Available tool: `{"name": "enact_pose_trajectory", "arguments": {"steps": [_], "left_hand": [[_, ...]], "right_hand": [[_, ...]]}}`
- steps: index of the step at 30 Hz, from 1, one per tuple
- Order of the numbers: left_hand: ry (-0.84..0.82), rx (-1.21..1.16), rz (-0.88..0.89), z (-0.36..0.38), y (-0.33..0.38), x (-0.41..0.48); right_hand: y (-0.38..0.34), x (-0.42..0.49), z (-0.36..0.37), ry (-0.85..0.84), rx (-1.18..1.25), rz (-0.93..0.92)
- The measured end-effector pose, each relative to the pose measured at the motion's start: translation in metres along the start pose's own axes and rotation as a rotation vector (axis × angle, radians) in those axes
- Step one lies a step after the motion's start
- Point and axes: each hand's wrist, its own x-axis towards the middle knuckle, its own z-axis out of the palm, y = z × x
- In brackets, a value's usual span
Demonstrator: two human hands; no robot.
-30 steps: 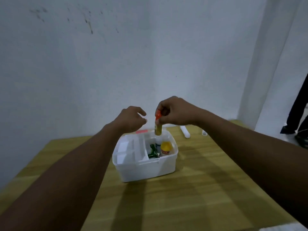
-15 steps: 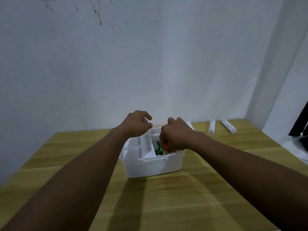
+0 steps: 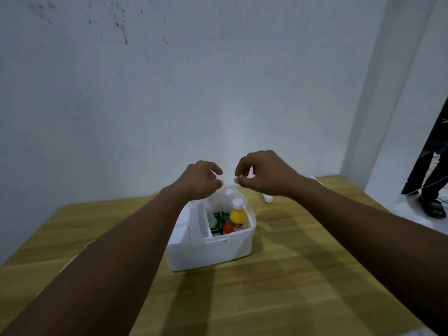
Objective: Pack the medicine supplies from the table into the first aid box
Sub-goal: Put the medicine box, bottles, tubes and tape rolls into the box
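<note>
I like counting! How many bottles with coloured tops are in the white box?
2. A yellow-topped bottle stands at the right of the first aid box, and a red-capped bottle stands just in front of it. Others may be hidden deeper inside.

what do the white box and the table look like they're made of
The first aid box looks like smooth, matte white moulded plastic: rounded corners, a thin rim, faintly translucent walls. The table shows yellowish wood grain with a soft sheen, probably laminate or varnished wood; which one cannot be told.
</note>
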Motion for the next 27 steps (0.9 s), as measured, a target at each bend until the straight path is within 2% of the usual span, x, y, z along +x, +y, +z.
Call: {"name": "enact_pose_trajectory", "arguments": {"steps": [2,4,9,16,20,23,27], "left_hand": [[-0.004,-0.010,0.010,0.004,0.009,0.012],[-0.017,-0.020,0.018,0.010,0.017,0.025],[-0.056,-0.031,0.027,0.031,0.022,0.058],[-0.106,-0.006,0.030,0.058,0.013,0.091],[-0.107,-0.005,0.043,0.065,0.013,0.102],[-0.107,-0.002,0.064,0.070,0.014,0.104],[-0.110,0.016,0.090,0.075,0.015,0.105]], "right_hand": [[0.019,0.005,-0.010,0.096,0.064,0.119],[0.045,0.012,-0.007,0.116,0.084,0.261],[0.102,0.022,0.040,0.008,-0.026,0.540],[0.139,0.026,0.108,-0.091,-0.177,0.695],[0.145,0.025,0.111,-0.136,-0.352,0.629],[0.145,0.033,0.091,0.005,-0.294,0.815],[0.161,0.034,0.082,0.006,-0.324,1.001]]}}
